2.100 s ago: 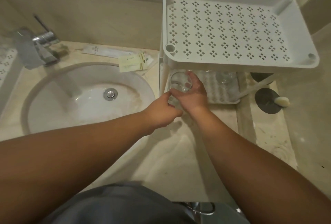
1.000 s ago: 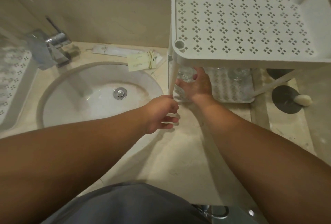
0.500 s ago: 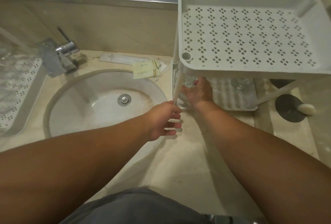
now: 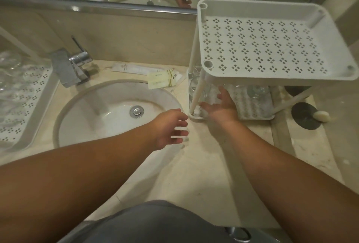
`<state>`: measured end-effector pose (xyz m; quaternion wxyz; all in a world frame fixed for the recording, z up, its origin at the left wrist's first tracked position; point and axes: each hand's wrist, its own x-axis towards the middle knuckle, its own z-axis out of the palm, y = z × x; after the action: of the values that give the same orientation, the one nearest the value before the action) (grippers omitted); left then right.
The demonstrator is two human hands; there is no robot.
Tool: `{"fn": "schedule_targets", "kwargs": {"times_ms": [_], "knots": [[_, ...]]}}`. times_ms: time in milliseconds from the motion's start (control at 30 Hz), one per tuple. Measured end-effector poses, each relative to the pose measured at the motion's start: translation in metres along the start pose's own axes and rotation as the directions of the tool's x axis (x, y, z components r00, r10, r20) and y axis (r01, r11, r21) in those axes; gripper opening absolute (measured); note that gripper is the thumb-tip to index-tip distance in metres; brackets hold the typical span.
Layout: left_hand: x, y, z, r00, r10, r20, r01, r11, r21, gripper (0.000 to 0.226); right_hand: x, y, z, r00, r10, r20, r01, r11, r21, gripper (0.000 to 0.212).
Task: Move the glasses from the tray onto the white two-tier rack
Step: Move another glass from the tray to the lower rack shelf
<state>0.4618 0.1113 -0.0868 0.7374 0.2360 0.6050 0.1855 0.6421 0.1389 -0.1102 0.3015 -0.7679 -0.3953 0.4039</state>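
The white two-tier rack stands on the counter right of the sink; nothing is on its perforated top tier. A clear glass stands at the left end of the lower tier, behind the front left post. Another glass stands further right on that tier, partly hidden by the top tier. My right hand hovers open just in front of the left glass, fingers spread, holding nothing. My left hand hangs open above the counter by the sink rim. The white tray at far left holds several blurred glasses.
A round sink with a chrome tap lies between tray and rack. Paper sachets lie behind the sink. A dark round mat with a small soap sits right of the rack. A mirror runs along the back wall.
My right hand has let go of the glass on the lower tier and drawn back, fingers spread. My left hand has opened and shifted slightly left. The view has tilted up, showing the tray.
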Motion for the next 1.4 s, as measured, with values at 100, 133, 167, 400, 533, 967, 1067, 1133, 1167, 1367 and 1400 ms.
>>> {"fn": "schedule_targets", "kwargs": {"times_ms": [100, 133, 167, 400, 533, 967, 1067, 1133, 1167, 1367, 1400], "knots": [[-0.008, -0.004, -0.017, 1.000, 0.020, -0.019, -0.020, 0.998, -0.051, 0.040, -0.021, 0.010, -0.001, 0.999, 0.001, -0.050, -0.003, 0.999, -0.034, 0.073], [-0.011, -0.007, -0.024, 0.999, 0.026, -0.028, -0.028, 0.997, -0.067, 0.040, -0.028, 0.014, -0.001, 0.998, -0.019, -0.065, 0.014, 0.997, -0.072, 0.070], [-0.014, -0.009, -0.031, 0.998, 0.035, -0.042, -0.038, 0.996, -0.075, 0.039, -0.034, 0.016, 0.000, 0.996, -0.038, -0.077, 0.030, 0.994, -0.103, 0.067], [-0.034, -0.023, -0.085, 0.979, 0.131, -0.154, -0.146, 0.985, -0.092, 0.039, -0.083, 0.014, 0.028, 0.974, -0.168, -0.149, 0.145, 0.977, -0.157, 0.053], [-0.052, -0.027, -0.117, 0.899, 0.343, -0.274, -0.315, 0.939, 0.142, 0.043, -0.111, 0.002, 0.064, 0.976, -0.208, -0.065, 0.195, 0.968, -0.159, 0.049], [-0.130, -0.016, -0.236, 0.684, 0.602, -0.413, -0.506, 0.798, 0.327, 0.051, -0.166, -0.097, 0.206, 0.907, -0.366, 0.208, 0.398, 0.908, -0.135, 0.050], [-0.151, -0.002, -0.265, 0.646, 0.648, -0.404, -0.560, 0.762, 0.326, 0.052, -0.177, -0.126, 0.235, 0.881, -0.396, 0.259, 0.439, 0.888, -0.136, 0.054], [-0.166, 0.011, -0.286, 0.599, 0.685, -0.415, -0.606, 0.726, 0.324, 0.052, -0.186, -0.144, 0.254, 0.863, -0.412, 0.294, 0.466, 0.873, -0.143, 0.057], [-0.174, 0.017, -0.296, 0.573, 0.702, -0.422, -0.627, 0.708, 0.324, 0.052, -0.190, -0.152, 0.263, 0.853, -0.420, 0.310, 0.480, 0.865, -0.148, 0.057], [-0.209, 0.040, -0.353, 0.522, 0.740, -0.423, -0.661, 0.665, 0.348, 0.045, -0.203, -0.191, 0.315, 0.772, -0.506, 0.384, 0.590, 0.796, -0.138, 0.063], [-0.212, 0.041, -0.363, 0.524, 0.737, -0.428, -0.661, 0.668, 0.342, 0.043, -0.204, -0.197, 0.322, 0.759, -0.518, 0.395, 0.603, 0.788, -0.126, 0.063]]}}
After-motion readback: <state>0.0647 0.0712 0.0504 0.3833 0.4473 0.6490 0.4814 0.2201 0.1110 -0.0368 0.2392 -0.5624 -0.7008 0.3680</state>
